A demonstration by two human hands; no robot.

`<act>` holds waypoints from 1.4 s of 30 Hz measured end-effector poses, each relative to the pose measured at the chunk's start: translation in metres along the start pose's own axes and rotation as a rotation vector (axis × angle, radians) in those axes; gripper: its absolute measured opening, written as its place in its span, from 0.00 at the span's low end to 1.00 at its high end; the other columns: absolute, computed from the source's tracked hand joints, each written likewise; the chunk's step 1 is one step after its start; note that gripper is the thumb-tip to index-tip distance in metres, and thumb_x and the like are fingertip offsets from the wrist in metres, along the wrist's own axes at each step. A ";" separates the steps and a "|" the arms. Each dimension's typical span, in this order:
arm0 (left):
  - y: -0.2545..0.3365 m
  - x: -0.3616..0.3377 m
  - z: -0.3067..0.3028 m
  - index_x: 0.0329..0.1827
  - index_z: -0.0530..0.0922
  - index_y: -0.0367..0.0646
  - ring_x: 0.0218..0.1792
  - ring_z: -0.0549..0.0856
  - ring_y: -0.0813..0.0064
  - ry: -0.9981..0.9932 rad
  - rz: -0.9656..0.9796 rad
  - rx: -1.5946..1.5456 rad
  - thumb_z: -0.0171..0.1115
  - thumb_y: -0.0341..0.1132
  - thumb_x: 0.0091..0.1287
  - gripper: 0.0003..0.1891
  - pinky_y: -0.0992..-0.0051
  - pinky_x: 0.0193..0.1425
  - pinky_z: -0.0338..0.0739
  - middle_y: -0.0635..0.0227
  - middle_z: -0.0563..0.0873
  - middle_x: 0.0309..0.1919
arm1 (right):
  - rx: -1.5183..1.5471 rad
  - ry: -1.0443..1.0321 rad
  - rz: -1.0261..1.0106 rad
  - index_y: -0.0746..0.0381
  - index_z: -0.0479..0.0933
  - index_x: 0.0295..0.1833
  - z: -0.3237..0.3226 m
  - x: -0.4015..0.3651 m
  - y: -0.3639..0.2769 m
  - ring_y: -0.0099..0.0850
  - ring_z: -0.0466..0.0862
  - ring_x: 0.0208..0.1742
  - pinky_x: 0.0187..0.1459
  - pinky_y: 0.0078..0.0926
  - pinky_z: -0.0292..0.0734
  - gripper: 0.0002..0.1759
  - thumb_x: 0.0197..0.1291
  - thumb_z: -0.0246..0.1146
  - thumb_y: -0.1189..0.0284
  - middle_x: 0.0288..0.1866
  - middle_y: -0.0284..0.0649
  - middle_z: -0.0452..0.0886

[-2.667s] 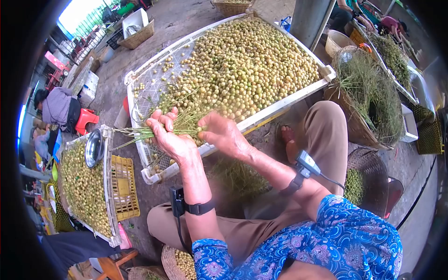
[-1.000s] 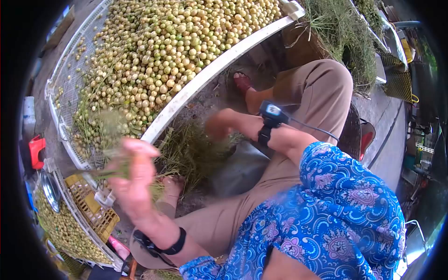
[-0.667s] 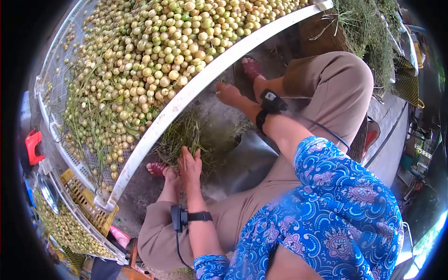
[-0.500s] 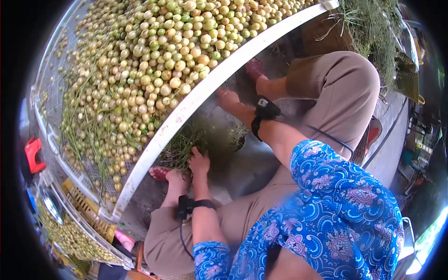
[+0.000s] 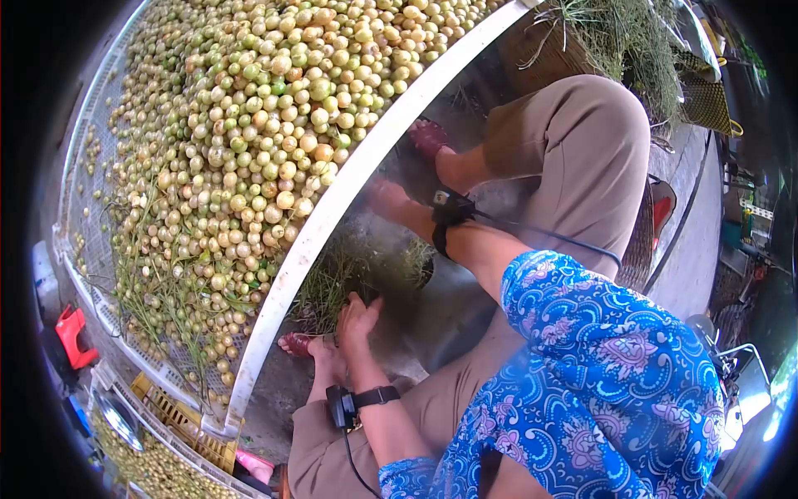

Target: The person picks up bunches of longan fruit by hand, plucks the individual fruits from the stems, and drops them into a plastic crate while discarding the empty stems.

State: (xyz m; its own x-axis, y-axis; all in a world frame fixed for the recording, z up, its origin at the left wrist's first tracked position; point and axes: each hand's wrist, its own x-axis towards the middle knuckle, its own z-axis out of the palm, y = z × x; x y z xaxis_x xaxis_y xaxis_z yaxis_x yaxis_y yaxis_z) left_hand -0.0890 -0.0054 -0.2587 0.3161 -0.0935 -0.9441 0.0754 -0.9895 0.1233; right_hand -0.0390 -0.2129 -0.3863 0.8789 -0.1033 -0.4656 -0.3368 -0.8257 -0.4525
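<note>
L hand point(image 5: 357, 318) grips stems point(image 5: 345, 268) just under tray point(image 5: 334, 206) rim; R hand point(image 5: 385, 198) blurred, also under rim, near stems, I can't tell its grip.

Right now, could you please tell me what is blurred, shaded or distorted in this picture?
Head view: the fisheye bends the white tray rim into a curve, with a black vignette around; the fruit lies sharp in daylight; the right hand is blurred in shade below the tray; the left hand, by the stems, is clearer.
</note>
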 end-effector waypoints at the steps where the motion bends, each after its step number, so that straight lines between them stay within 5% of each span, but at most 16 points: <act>1: 0.006 -0.011 -0.012 0.62 0.56 0.38 0.56 0.68 0.50 0.010 -0.001 -0.001 0.53 0.53 0.56 0.36 0.64 0.60 0.61 0.44 0.68 0.55 | 0.001 0.007 -0.008 0.62 0.67 0.44 -0.003 0.002 0.000 0.49 0.77 0.42 0.42 0.42 0.72 0.12 0.51 0.49 0.75 0.44 0.53 0.73; 4: 0.021 -0.045 -0.038 0.58 0.62 0.39 0.52 0.73 0.53 0.000 -0.030 0.107 0.54 0.53 0.55 0.33 0.59 0.55 0.66 0.48 0.74 0.50 | -0.052 0.084 0.087 0.62 0.71 0.38 0.004 0.007 0.011 0.49 0.77 0.41 0.42 0.42 0.72 0.10 0.51 0.50 0.71 0.40 0.52 0.76; 7: 0.022 -0.059 -0.051 0.57 0.64 0.40 0.49 0.75 0.52 0.192 0.090 0.018 0.55 0.47 0.57 0.29 0.60 0.53 0.67 0.47 0.75 0.48 | -0.357 0.378 0.001 0.62 0.77 0.33 0.014 0.020 0.030 0.34 0.80 0.32 0.28 0.31 0.75 0.09 0.44 0.55 0.74 0.31 0.42 0.77; 9: 0.019 -0.053 -0.055 0.57 0.66 0.41 0.46 0.76 0.54 0.468 0.266 -0.130 0.55 0.41 0.58 0.25 0.63 0.50 0.68 0.50 0.78 0.44 | 0.032 0.228 0.149 0.62 0.71 0.37 0.008 0.026 0.035 0.50 0.77 0.40 0.42 0.43 0.72 0.10 0.53 0.48 0.69 0.35 0.52 0.77; 11: 0.021 -0.043 -0.058 0.54 0.67 0.40 0.44 0.76 0.50 0.523 0.377 -0.175 0.52 0.36 0.60 0.19 0.61 0.47 0.70 0.48 0.78 0.42 | 0.134 0.259 0.258 0.62 0.70 0.38 0.000 0.032 0.030 0.51 0.77 0.41 0.43 0.43 0.71 0.10 0.53 0.48 0.69 0.36 0.53 0.77; 13: 0.026 -0.045 -0.060 0.53 0.68 0.39 0.33 0.78 0.56 0.638 0.478 -0.207 0.54 0.32 0.59 0.18 0.64 0.39 0.71 0.54 0.80 0.30 | 0.238 0.288 0.358 0.63 0.69 0.40 0.015 0.041 0.037 0.51 0.77 0.42 0.43 0.44 0.71 0.11 0.53 0.48 0.70 0.36 0.54 0.77; 16: 0.031 -0.045 -0.060 0.50 0.69 0.38 0.31 0.78 0.56 0.707 0.538 -0.243 0.55 0.29 0.58 0.16 0.64 0.37 0.71 0.55 0.79 0.29 | 0.307 0.434 0.264 0.64 0.67 0.43 0.039 0.063 0.055 0.51 0.77 0.42 0.44 0.46 0.70 0.13 0.53 0.47 0.70 0.38 0.56 0.76; 18: 0.034 -0.047 -0.059 0.49 0.69 0.38 0.31 0.78 0.56 0.725 0.574 -0.239 0.55 0.28 0.58 0.15 0.64 0.36 0.71 0.55 0.79 0.29 | 0.477 0.357 0.449 0.66 0.66 0.45 0.030 0.060 0.055 0.52 0.76 0.44 0.46 0.47 0.69 0.14 0.53 0.47 0.72 0.41 0.57 0.76; 21: 0.044 -0.053 -0.053 0.45 0.71 0.38 0.30 0.79 0.56 0.763 0.658 -0.247 0.55 0.27 0.57 0.12 0.64 0.36 0.71 0.54 0.79 0.28 | 0.292 0.447 0.184 0.66 0.69 0.42 0.077 0.087 0.096 0.47 0.79 0.35 0.37 0.44 0.73 0.14 0.51 0.50 0.71 0.35 0.55 0.77; 26: 0.049 -0.022 -0.039 0.38 0.74 0.39 0.22 0.77 0.79 0.792 0.676 -0.683 0.52 0.26 0.59 0.06 0.79 0.27 0.72 0.65 0.79 0.23 | 0.561 -0.118 0.223 0.65 0.72 0.36 -0.019 0.010 0.003 0.36 0.80 0.24 0.23 0.34 0.74 0.11 0.48 0.54 0.69 0.26 0.48 0.78; 27: 0.046 -0.002 -0.031 0.38 0.74 0.39 0.20 0.76 0.80 0.823 0.675 -0.781 0.52 0.27 0.59 0.06 0.80 0.25 0.71 0.67 0.78 0.23 | 0.746 -0.315 0.091 0.62 0.73 0.30 -0.042 -0.008 -0.017 0.25 0.74 0.15 0.13 0.24 0.67 0.10 0.46 0.57 0.67 0.19 0.38 0.75; 29: 0.045 0.007 -0.026 0.39 0.73 0.39 0.20 0.76 0.81 0.983 0.648 -0.830 0.52 0.27 0.59 0.06 0.81 0.24 0.71 0.68 0.78 0.22 | 1.054 -0.481 0.008 0.60 0.73 0.30 -0.074 -0.045 -0.054 0.23 0.71 0.13 0.12 0.21 0.62 0.08 0.45 0.58 0.67 0.19 0.33 0.74; 31: 0.049 -0.006 -0.028 0.39 0.73 0.39 0.21 0.76 0.83 0.946 0.623 -0.986 0.54 0.28 0.60 0.06 0.82 0.24 0.70 0.70 0.78 0.23 | 1.065 -0.539 -0.025 0.60 0.72 0.31 -0.115 -0.075 -0.088 0.20 0.70 0.14 0.13 0.19 0.61 0.07 0.47 0.56 0.69 0.19 0.32 0.73; 33: 0.060 -0.048 -0.044 0.39 0.74 0.40 0.23 0.76 0.84 0.614 0.774 -1.300 0.56 0.29 0.59 0.07 0.84 0.25 0.69 0.72 0.78 0.24 | 1.087 -0.601 -0.044 0.61 0.71 0.32 -0.140 -0.098 -0.106 0.18 0.69 0.14 0.13 0.16 0.60 0.06 0.49 0.55 0.71 0.20 0.32 0.73; 36: 0.064 -0.070 -0.051 0.37 0.74 0.42 0.23 0.77 0.83 0.556 0.940 -1.460 0.59 0.28 0.58 0.06 0.85 0.27 0.69 0.73 0.79 0.25 | 1.419 -0.660 -0.108 0.60 0.70 0.38 -0.171 -0.123 -0.111 0.16 0.64 0.13 0.12 0.11 0.55 0.06 0.52 0.54 0.74 0.19 0.32 0.71; 42: 0.071 -0.122 -0.055 0.36 0.73 0.40 0.23 0.77 0.81 0.388 1.219 -1.617 0.58 0.24 0.56 0.07 0.83 0.29 0.70 0.70 0.79 0.27 | 1.582 -0.729 -0.227 0.58 0.69 0.41 -0.200 -0.169 -0.130 0.15 0.62 0.14 0.13 0.10 0.54 0.06 0.58 0.52 0.73 0.22 0.33 0.71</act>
State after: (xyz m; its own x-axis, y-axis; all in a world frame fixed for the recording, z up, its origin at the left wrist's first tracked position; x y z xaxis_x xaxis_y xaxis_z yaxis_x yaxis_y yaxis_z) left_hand -0.0702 -0.0581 -0.1184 0.9623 -0.2478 -0.1121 0.2338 0.5427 0.8068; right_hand -0.0763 -0.1992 -0.0973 0.7828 0.5400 -0.3092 -0.6046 0.5425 -0.5832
